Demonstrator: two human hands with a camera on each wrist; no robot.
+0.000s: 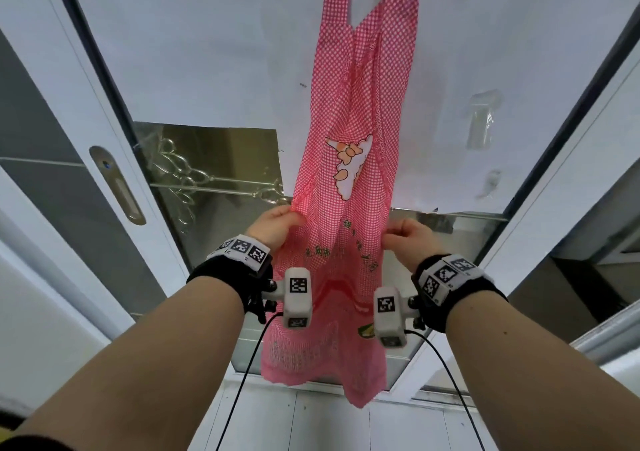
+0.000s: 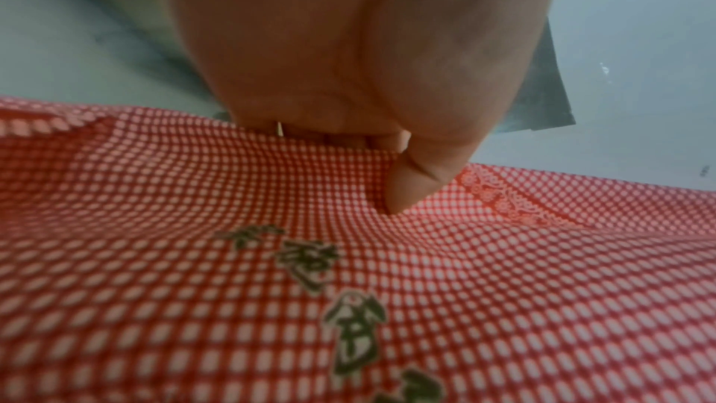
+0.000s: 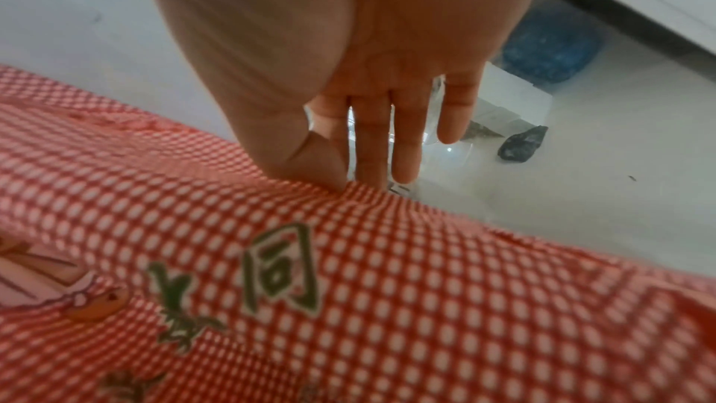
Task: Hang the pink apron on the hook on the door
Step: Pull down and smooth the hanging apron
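Observation:
The pink checked apron [image 1: 356, 159] hangs down the white door [image 1: 207, 52]. Its neck straps run up past the top edge of the head view, so the hook is out of sight. My left hand [image 1: 277, 225] pinches the apron's left side edge at mid-height. In the left wrist view its thumb [image 2: 403, 189] presses the cloth [image 2: 348, 287] against the fingers behind it. My right hand [image 1: 407, 236] pinches the right side edge. In the right wrist view the thumb and forefinger [image 3: 329, 164] nip the cloth [image 3: 348, 287] while the other fingers point straight.
A recessed metal handle [image 1: 117, 187] sits in the door frame on the left. A metal rail with several hooks [image 1: 207, 187] shows through the glass panel behind the apron. A clear plastic piece [image 1: 481, 118] is stuck on the door at the right. A blue bag [image 3: 554, 45] lies on the floor.

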